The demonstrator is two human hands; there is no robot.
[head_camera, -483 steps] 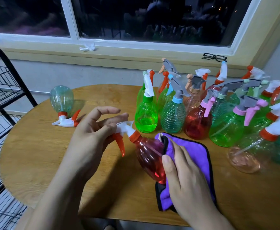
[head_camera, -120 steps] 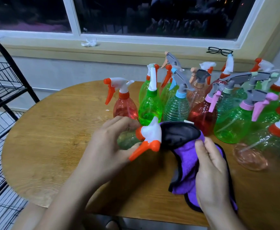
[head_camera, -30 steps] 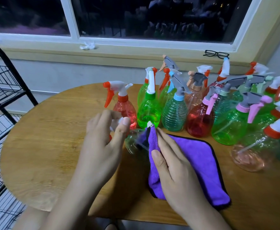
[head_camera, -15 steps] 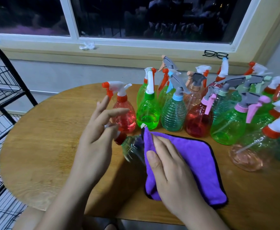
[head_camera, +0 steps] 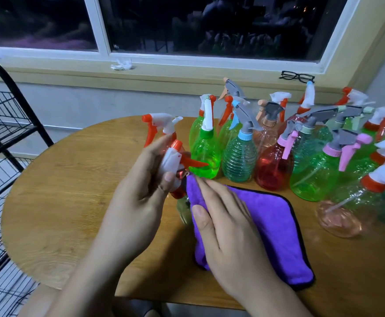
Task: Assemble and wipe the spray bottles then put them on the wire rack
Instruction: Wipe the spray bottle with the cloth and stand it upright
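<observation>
Risks, left to right: the left hand (head_camera: 141,191) grips only the white-orange spray head (head_camera: 175,162), fingers and thumb curled round it. So the pale green bottle (head_camera: 183,210) body can swivel, and twisting against the wipe could loosen the head. A red bottle (head_camera: 164,131) stands upright just behind those fingers, and the trigger tip nearly reaches the green bottle (head_camera: 204,152). A jerk could tip either into the crowded row on the right. The right hand (head_camera: 228,225) is flat, fingers straight, just pressing the purple cloth (head_camera: 267,225) down, so the slick round plastic may slip out from under it.

Placement: wire rack (head_camera: 4,124) far left, off the counter (head_camera: 61,191), well apart from the bottle. The bottle sits between the hands, head up in the left hand. Its body is on the near side, mostly hidden under the cloth's left edge by the right thumb.
</observation>
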